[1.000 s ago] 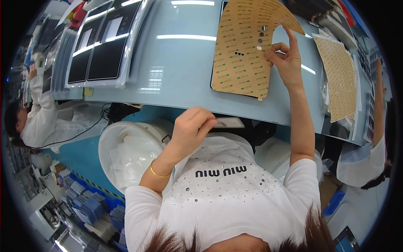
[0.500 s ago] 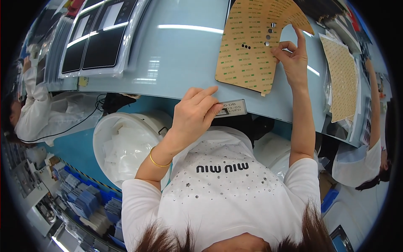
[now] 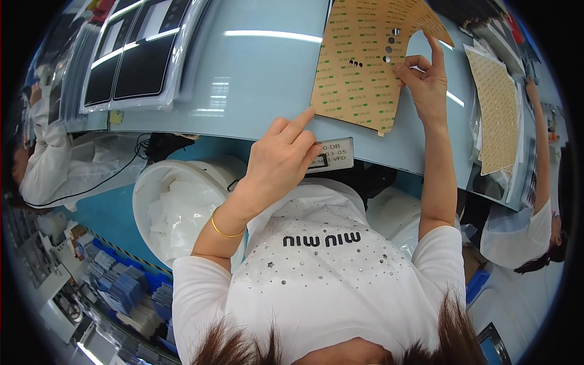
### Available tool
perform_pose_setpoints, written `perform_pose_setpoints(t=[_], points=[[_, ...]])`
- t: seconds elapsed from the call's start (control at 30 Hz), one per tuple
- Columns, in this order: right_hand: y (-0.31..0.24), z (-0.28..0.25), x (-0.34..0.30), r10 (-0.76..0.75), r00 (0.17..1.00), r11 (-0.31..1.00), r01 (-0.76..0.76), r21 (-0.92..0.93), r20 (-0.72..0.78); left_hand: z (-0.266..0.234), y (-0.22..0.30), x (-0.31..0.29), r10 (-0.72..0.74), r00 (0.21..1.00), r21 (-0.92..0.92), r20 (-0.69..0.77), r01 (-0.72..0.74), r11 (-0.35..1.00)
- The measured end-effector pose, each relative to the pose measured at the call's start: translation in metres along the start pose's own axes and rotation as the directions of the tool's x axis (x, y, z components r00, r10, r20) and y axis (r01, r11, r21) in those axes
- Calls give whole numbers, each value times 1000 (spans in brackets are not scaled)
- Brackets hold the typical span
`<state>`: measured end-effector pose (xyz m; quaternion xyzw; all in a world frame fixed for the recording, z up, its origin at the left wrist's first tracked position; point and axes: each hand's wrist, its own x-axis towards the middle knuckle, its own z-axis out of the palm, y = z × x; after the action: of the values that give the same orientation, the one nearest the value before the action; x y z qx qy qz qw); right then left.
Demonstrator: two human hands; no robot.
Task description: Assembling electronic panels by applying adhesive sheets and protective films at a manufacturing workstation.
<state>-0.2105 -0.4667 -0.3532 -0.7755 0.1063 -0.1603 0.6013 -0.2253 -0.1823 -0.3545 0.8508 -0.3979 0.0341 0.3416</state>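
Note:
A tan adhesive-backed sheet [image 3: 359, 91] with green print and several small cut-outs lies on the table in front of me. My right hand [image 3: 424, 85] is at its right edge, by the curved notch, with the thumb on the sheet and the index finger stretched along the notch. At the near left corner, my left hand [image 3: 283, 152] touches the sheet with its outstretched index fingertip. That hand's other fingers are bent, and its thumb sits apart, over a printed label plate [image 3: 339, 153] at the table's front edge, partly covered by the hand.
Bagged black panels [image 3: 143, 70] lie at the table's [image 3: 255, 67] left. More tan sheets [image 3: 496, 109] are stacked at the right. A white bin [image 3: 149, 201] with film scraps stands below the front edge. Other people work at the far left and right.
My left index finger has straightened and come onto the sheet's near left corner. The right hand keeps its place at the sheet's edge. The view has shifted slightly.

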Motion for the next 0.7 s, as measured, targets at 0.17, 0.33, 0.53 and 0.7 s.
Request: perform_pose_setpoints(t=[0.17, 0.33, 0.53, 0.7], points=[[-1, 2, 0, 3, 1000, 1000, -3, -18, -4, -1, 1, 2, 32, 997, 77, 74, -38, 996], [-1, 5, -1, 13, 1000, 1000, -13, -5, -19, -5, 6, 11, -30, 985, 44, 170, 23, 999], [3, 3, 1, 8, 1000, 999, -9, -50, -16, -2, 2, 11, 4, 985, 23, 171, -8, 1000], [2, 4, 1, 27, 1000, 997, -28, -69, -15, 0, -1, 10, 8, 988, 3, 152, -9, 1000]])
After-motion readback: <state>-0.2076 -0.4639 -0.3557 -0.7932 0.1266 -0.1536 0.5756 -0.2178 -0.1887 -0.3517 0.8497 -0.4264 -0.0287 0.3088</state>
